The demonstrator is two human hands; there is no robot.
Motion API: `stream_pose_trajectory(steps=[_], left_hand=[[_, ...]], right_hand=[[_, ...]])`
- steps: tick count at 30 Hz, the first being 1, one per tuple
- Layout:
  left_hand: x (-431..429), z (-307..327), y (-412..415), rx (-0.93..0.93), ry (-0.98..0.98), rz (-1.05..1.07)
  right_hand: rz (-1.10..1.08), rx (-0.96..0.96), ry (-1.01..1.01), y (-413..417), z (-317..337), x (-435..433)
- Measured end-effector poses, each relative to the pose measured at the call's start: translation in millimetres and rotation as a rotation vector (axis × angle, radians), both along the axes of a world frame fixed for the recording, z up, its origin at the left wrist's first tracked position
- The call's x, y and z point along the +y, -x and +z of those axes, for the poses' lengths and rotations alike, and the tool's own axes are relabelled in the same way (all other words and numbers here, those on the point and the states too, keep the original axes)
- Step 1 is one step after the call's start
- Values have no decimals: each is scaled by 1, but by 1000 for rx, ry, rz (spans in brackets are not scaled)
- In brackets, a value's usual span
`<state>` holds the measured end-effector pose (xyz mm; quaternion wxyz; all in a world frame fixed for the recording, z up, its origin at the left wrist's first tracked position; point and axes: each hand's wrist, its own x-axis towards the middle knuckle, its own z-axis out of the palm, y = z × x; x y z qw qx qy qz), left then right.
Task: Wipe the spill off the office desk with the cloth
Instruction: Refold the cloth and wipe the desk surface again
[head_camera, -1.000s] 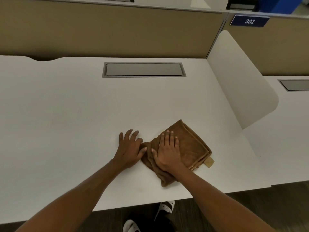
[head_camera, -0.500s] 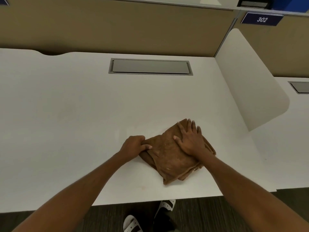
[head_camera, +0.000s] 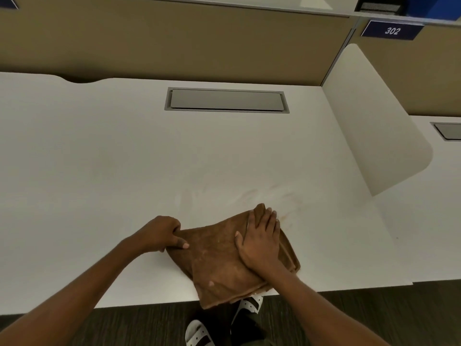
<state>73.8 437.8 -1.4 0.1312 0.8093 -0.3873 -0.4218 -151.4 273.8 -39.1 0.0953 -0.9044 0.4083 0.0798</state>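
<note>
Wiping in progress, head view only: folded brown cloth (head_camera: 224, 260) lies on the white counter (head_camera: 124, 171) at its near edge, one corner overhanging the edge toward the floor. Right hand (head_camera: 262, 240) lies flat and released on the cloth's far right part, palm down, fingers together and pointing away from the body; it presses rather than grasps. Left hand (head_camera: 162, 233) is clenched in a pinch grip on the cloth's left corner, thumb and fingers gathering the fabric. Faint brownish streaks of the spill (head_camera: 269, 196) remain on the counter just beyond and right of the right fingertips; a small darker smear sits right beside the cloth's far right edge. Judgement: spill is mostly smeared thin, not yet cleared. To do this step well, keep the flat palm as the working load and push the cloth forward and right over the streaks, covering the darker smear first. Left grip should only steady the corner and follow, otherwise the fold will drag open. Overlapping passes are preferable, pulling back toward the body so residue collects under the cloth. Risk: the overhanging corner may slide the cloth off the edge if pressure shifts nearward. The grey cable hatch (head_camera: 227, 99) is well apart from the work area and not of concern.
</note>
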Motion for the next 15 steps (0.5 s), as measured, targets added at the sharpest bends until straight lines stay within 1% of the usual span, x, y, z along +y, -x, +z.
stream_pose_trajectory(steps=[2, 3, 5, 6, 7, 8, 10, 13, 15], left_hand=[[0, -4, 3, -215, 63, 30], [1, -6, 5, -339, 140, 66], [5, -16, 8, -556, 331, 88], [8, -23, 11, -620, 408, 83], [11, -29, 14, -643, 452, 86], [14, -36, 16, -643, 449, 91], [19, -45, 17, -626, 377, 64], [20, -49, 14, -591, 326, 18], [19, -47, 11, -568, 311, 24]], right_hand=[[-19, -23, 33, -12, 8, 15], [37, -71, 61, -19, 12, 26], [244, -171, 52, -31, 10, 54], [358, -194, 26, -35, 7, 66], [450, -189, -5, -38, 4, 75], [510, -169, -24, -39, 2, 78], [555, -133, -22, -37, -3, 75], [506, -72, -1, -32, -8, 74], [447, -39, 4, -29, -6, 74]])
